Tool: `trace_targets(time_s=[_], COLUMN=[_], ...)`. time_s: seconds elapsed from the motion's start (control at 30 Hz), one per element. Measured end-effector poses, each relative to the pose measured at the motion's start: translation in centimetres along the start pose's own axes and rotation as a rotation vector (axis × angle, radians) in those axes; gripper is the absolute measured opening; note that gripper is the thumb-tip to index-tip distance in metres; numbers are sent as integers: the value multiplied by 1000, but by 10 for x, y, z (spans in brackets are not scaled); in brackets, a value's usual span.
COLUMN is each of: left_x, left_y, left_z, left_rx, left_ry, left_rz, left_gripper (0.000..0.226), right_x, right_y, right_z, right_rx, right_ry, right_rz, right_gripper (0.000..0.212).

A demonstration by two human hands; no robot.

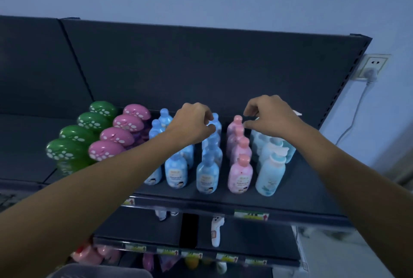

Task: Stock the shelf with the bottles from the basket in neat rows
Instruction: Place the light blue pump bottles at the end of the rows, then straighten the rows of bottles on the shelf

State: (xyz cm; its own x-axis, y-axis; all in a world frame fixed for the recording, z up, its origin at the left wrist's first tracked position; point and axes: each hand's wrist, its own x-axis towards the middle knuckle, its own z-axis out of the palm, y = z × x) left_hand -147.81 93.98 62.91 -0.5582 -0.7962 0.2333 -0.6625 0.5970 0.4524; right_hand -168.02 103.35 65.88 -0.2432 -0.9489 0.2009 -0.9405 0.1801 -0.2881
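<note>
The dark top shelf [290, 199] carries neat rows running front to back: green mushroom-capped bottles [67, 150], pink mushroom-capped ones [107, 151], several rows of blue bottles [207, 175], a row of pink bottles [240, 173] and pale blue pump bottles [270, 172]. My left hand [192, 123] reaches to the back and pinches the rearmost blue bottle [216, 122] between fingers and thumb. My right hand [271, 114] hovers at the back too, its finger and thumb tips spread just right of the rearmost pink bottle's cap [238, 119], holding nothing.
The shelf's back panel [201, 65] rises right behind the rows. Lower shelves [245, 244] hold a white item and more pink goods. A wall socket with a plugged cable [371, 72] is at the right. A grey rim [100, 271] shows at the bottom edge.
</note>
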Motion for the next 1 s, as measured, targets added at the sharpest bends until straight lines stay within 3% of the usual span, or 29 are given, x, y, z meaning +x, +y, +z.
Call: trace_targets(time_s=[0.37, 0.53, 0.67, 1.0], left_x=[-104, -149, -179, -243], left_y=[-126, -176, -213, -283], left_z=[-45, -48, -41, 20], left_rx=[-39, -68, -57, -70], left_ry=[-164, -227, -280, -479], left_rz=[114, 93, 57, -95], left_gripper=[18, 20, 11, 15], right_x=[-80, -103, -116, -168], right_y=[-153, -201, -227, -248], right_z=[86, 131, 167, 274], right_rx=[-92, -90, -89, -7], right_ry=[-44, -167, -263, -441], right_rz=[41, 69, 65, 136], right_gripper=[22, 27, 32, 38])
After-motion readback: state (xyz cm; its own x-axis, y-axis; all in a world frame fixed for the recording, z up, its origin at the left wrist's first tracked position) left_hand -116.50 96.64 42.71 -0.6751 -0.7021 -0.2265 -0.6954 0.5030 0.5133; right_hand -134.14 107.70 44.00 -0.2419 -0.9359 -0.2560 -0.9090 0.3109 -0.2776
